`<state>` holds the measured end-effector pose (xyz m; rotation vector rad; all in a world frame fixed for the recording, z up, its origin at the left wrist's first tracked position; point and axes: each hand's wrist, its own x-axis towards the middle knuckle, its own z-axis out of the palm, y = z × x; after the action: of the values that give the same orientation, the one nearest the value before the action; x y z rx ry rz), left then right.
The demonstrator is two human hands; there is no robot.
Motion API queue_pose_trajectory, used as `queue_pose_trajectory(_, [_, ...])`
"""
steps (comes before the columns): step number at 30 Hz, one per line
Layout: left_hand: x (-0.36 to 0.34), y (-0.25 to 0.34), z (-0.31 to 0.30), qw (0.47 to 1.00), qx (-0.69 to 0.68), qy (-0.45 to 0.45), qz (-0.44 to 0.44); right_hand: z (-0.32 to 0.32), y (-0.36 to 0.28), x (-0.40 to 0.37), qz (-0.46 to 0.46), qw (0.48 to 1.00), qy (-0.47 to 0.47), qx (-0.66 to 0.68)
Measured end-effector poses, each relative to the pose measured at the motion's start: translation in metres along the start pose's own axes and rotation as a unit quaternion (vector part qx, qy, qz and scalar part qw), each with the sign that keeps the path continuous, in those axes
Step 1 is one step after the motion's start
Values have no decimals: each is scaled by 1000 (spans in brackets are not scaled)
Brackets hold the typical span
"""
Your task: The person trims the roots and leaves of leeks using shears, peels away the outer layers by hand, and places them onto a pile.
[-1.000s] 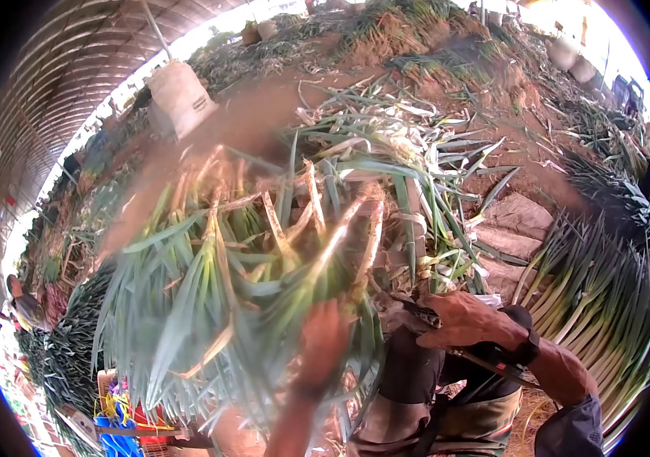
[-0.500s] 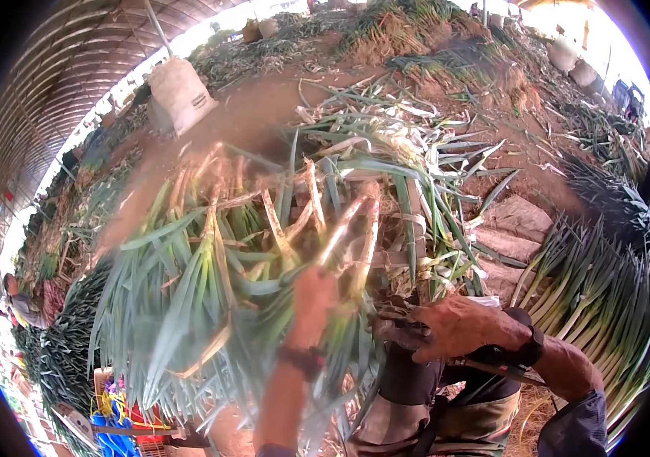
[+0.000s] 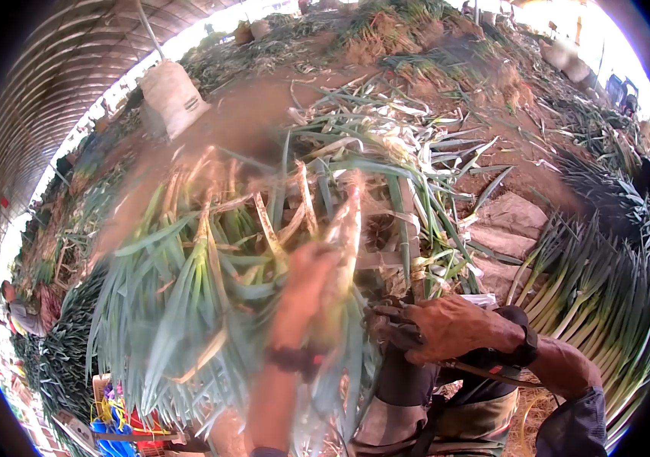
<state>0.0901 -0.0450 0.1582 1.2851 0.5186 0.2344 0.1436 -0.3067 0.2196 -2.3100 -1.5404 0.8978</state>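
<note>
My left hand (image 3: 310, 266), smeared by motion, is closed on a green onion stalk (image 3: 336, 228) among the pile in front of me. Beside it a thick pale green onion (image 3: 353, 221) points away, with dry skin and roots at its far end. More long green onions (image 3: 203, 251) lie to the left, their leaves hanging toward me. Over my lap, my right hand (image 3: 450, 327) has curled fingers around something dark (image 3: 395, 324) that I cannot make out. Peeled skins and leaves (image 3: 435, 198) are heaped beyond it.
Cleaned green onions (image 3: 591, 297) lie in a bundle at the right, beside flattened brown sacks (image 3: 508, 228). A white sack (image 3: 173, 95) stands at the back left. Another person (image 3: 28, 308) is at the far left. A red crate (image 3: 146, 423) sits at the lower left.
My left hand has moved slightly up with the stalk, which now lies closer to the thick onion next to it. My right hand stays nearly in place.
</note>
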Motion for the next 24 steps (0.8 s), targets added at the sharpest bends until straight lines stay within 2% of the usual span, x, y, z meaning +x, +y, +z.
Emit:
queue_pose_trajectory(3, [14, 8, -5, 996, 36, -10, 83, -1, 1, 2, 60, 998, 11, 17])
queue_pose_trajectory(4, [13, 17, -3, 991, 104, 23, 85, 5, 8, 4, 56, 998, 21, 14])
queue_pose_trajectory(5, [18, 18, -10, 977, 161, 28, 137, 9, 13, 6, 51, 998, 30, 11])
queue_pose_trajectory(6, [24, 18, -19, 911, 354, 82, 196, 10, 14, 6, 56, 998, 27, 14])
queue_pose_trajectory(7, [29, 19, -30, 801, 529, 132, 246, 10, 15, 7, 61, 998, 24, 16])
queue_pose_trajectory(8, [29, 21, -43, 692, 634, 192, 287, 9, 15, 9, 65, 998, 20, 19])
queue_pose_trajectory(10, [23, 21, -63, 525, 733, 278, 331, -5, -2, 2, 67, 996, 5, 60])
queue_pose_trajectory(13, [17, -16, -78, 539, 731, 258, 329, -7, 0, 4, 47, 996, 14, 76])
queue_pose_trajectory(14, [6, -30, -71, 601, 739, 189, 241, -5, 2, 6, 36, 997, 21, 71])
queue_pose_trajectory(16, [-9, -80, -61, 627, 741, 123, 206, -5, 0, 8, 27, 997, 3, 67])
queue_pose_trajectory(18, [-14, -100, -48, 751, 659, 4, -32, -3, 0, 10, 16, 998, -9, 63])
queue_pose_trajectory(20, [-22, -153, -65, 799, 599, 17, 56, 1, 3, 15, 9, 998, -15, 52])
queue_pose_trajectory(23, [-36, -158, -57, 835, 539, 28, 109, 3, 2, 20, 17, 999, -29, 20])
queue_pose_trajectory(24, [-35, -131, -42, 830, 554, 29, 65, 3, 1, 21, 20, 999, -31, 8])
